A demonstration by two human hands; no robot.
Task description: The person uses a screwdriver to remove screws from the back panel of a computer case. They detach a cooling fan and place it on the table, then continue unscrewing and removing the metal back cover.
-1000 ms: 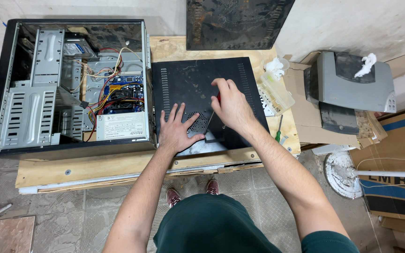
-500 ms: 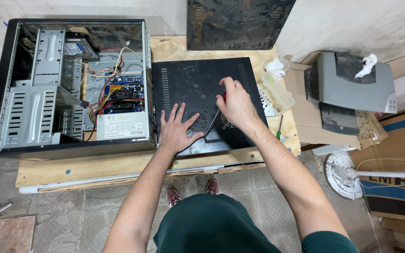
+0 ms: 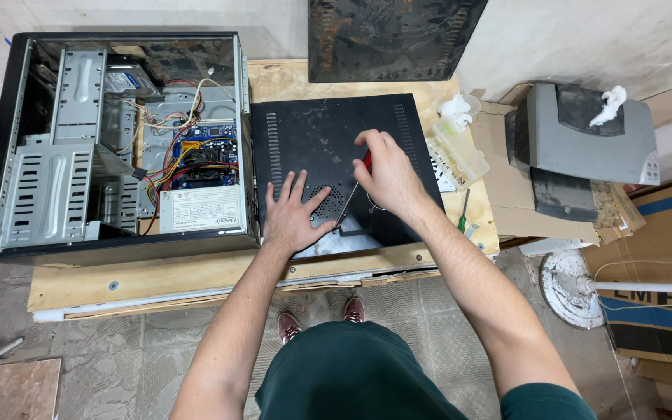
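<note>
On a plywood workbench [image 3: 196,276] set against a pale wall, a black side panel [image 3: 313,140] is laid flat just beside an opened computer case [image 3: 118,140]. The panel is pinned by the left hand [image 3: 293,214], fingers spread wide. A red-handled screwdriver [image 3: 354,187] is gripped in the closed right hand [image 3: 386,175], its tip set on the panel's lower part.

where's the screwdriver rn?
Head view, centre: the screwdriver is in the right hand, tip down on the black side panel, beside the left hand.
</note>
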